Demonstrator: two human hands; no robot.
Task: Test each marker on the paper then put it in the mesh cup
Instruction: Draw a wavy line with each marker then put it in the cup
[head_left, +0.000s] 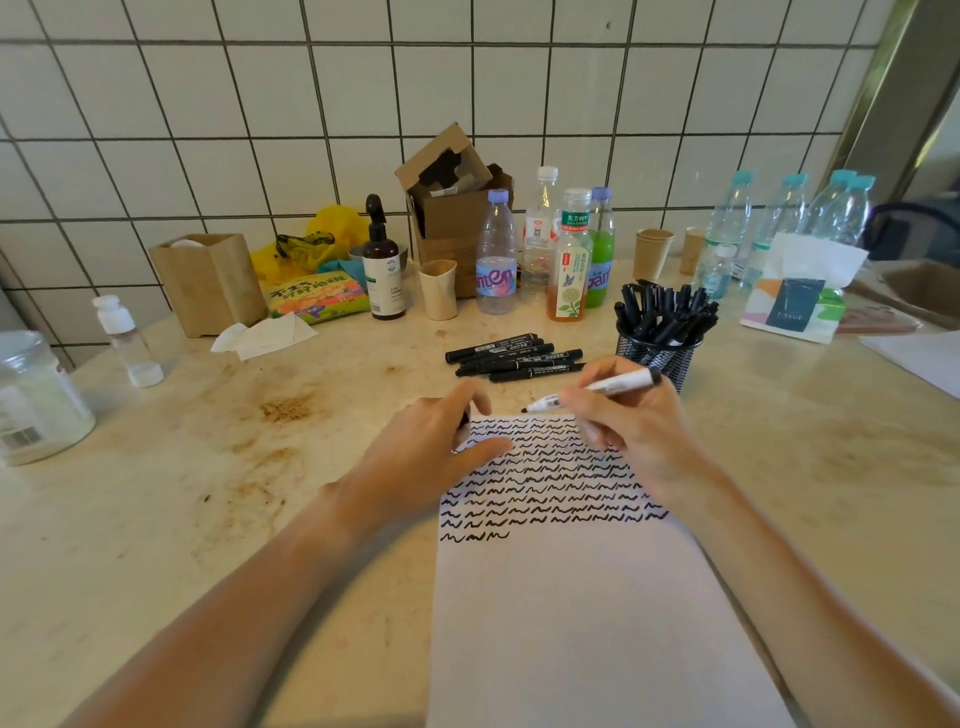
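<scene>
A white paper (571, 623) lies on the table in front of me, its upper part filled with rows of black squiggles. My right hand (634, 431) grips an uncapped marker (602, 389) like a pen, its black tip just past the paper's top edge. My left hand (431, 457) rests on the paper's top left corner and pinches a small black cap (464, 418) between thumb and fingers. Several capped black markers (514, 356) lie in a loose pile behind the paper. The black mesh cup (657, 358), to their right, holds several markers.
Drink bottles (569, 260), a cardboard box (452, 208), a pump bottle (382, 265) and paper cups (652, 252) stand along the tiled wall. A tissue pack (795, 301) sits at right. A glass jar (36, 400) and a small bottle (124, 338) are at left.
</scene>
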